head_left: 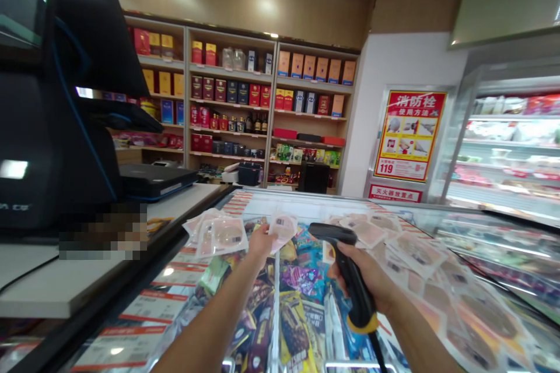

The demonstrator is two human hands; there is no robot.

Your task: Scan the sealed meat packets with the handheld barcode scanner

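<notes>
My left hand (261, 242) is closed on the edge of a flat, clear-and-pink packet (283, 229) with a small dark label, held over the middle of a glass-topped freezer (301, 201). In my right hand (365, 274) is a black barcode scanner (350, 268) with a yellow ring near its base; its head points left, toward the packet. A small pile of similar packets (225, 234) lies to the left of my left hand. Many more packets (437, 280) are spread over the glass to the right of the scanner.
Colourful ice-cream wrappers (301, 280) show under the glass. A black checkout terminal (56, 99) stands on the white counter (100, 262) at left. Behind are shelves (231, 76) of boxes, a red fire-hydrant sign (411, 134) and a lit display fridge (511, 151). A cable hangs from the scanner.
</notes>
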